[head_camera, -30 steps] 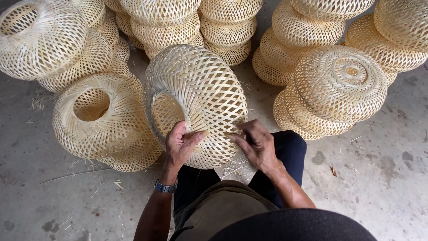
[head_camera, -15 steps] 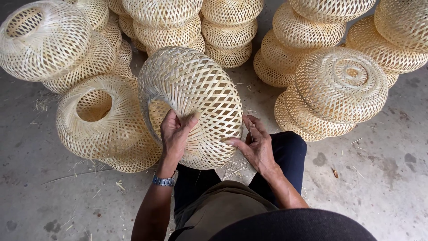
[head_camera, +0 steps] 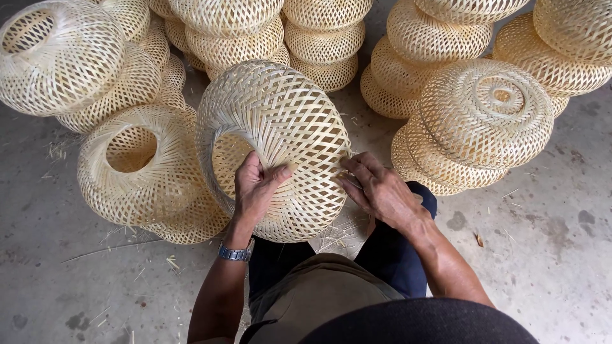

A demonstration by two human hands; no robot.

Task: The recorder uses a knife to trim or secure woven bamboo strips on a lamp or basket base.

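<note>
Nearest to me, my left hand (head_camera: 255,191) is closed on the woven bamboo shade (head_camera: 277,146), its thumb on the outer weave and its fingers hooked over the rim of the opening; a metal wristwatch (head_camera: 236,253) sits on that wrist. My right hand (head_camera: 376,188) lies flat and open against the shade's right flank, fingertips pressed to the lattice, gripping nothing. The shade stands tilted on its side above my knees, its opening turned left. Just beside it on the left another open-mouthed shade (head_camera: 137,165) rests on the concrete floor (head_camera: 561,255). To the right stands a stack of domed shades (head_camera: 478,121), and further stacks (head_camera: 325,38) crowd the far edge.
</note>
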